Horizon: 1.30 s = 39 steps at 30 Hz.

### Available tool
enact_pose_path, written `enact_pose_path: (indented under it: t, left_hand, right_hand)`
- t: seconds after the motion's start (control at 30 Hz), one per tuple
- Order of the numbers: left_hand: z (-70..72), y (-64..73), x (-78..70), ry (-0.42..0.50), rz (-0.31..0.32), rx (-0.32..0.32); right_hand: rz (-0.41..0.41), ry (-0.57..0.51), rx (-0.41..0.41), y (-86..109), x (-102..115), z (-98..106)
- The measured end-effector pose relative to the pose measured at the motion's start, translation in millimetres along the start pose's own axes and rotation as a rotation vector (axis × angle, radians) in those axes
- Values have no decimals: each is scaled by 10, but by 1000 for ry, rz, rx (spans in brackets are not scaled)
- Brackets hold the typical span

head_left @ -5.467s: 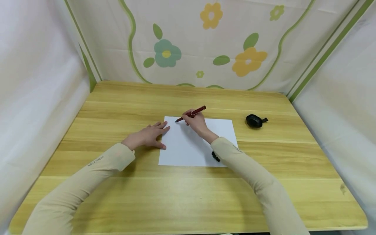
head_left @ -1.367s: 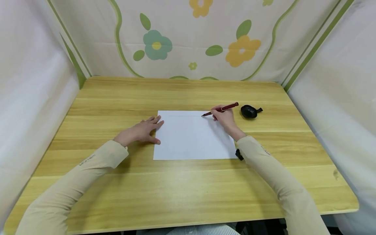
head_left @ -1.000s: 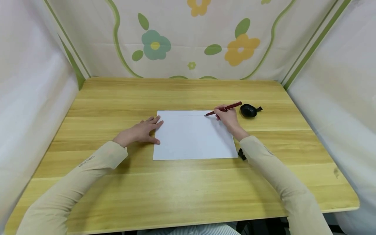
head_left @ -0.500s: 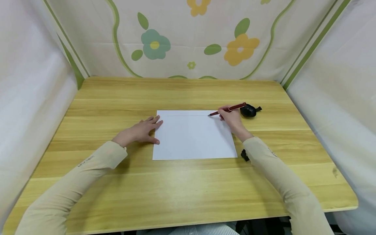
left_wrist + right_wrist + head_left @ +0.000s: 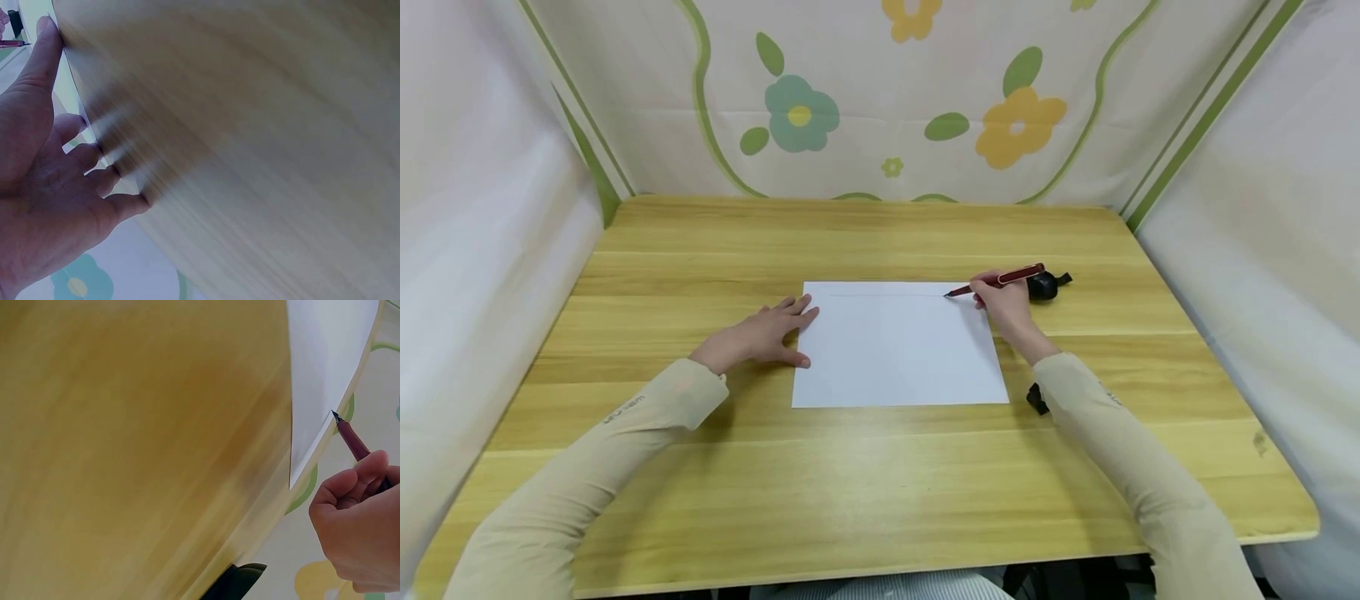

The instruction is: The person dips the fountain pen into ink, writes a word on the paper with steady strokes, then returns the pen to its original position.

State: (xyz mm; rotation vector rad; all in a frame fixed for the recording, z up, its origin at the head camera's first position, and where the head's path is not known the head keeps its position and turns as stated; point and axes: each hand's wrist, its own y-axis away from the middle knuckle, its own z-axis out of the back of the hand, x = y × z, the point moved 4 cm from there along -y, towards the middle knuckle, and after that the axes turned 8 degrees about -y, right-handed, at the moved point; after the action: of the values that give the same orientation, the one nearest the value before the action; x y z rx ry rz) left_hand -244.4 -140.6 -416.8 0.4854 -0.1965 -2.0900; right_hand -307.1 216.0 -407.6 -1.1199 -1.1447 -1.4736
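A white sheet of paper lies on the wooden table, with a thin straight line along its far edge. My right hand pinches a dark red fountain pen between thumb and fingers. The pen's dark nib meets the paper near its far right corner, at the line's right end. Spread fingers of my left hand rest on the paper's left edge; the left wrist view shows the thumb and fingertips along that edge.
Just beyond my right hand sits a rounded black object with a short tab, partly hidden by the pen and hand. A white curtain with printed flowers stands behind the wooden table, and plain white cloth hangs at both sides.
My right hand has moved the pen rightward along the paper's far edge, and the thin line has grown behind the nib. My left hand stays on the left edge.
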Motion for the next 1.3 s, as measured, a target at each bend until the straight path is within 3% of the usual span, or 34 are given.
enact_pose_path:
  t: [0.73, 0.97, 1.1, 1.3]
  left_hand:
    - [32, 10, -23, -1, -13, -7]
    - [13, 25, 44, -18, 13, 2]
    - [19, 27, 26, 10, -10, -8]
    - [34, 33, -15, 52, -32, -19]
  right_hand:
    - [46, -59, -29, -31, -28, 193]
    - [64, -42, -6, -29, -44, 233]
    - [58, -89, -33, -2, -22, 295]
    - [28, -73, -33, 86, 85, 337]
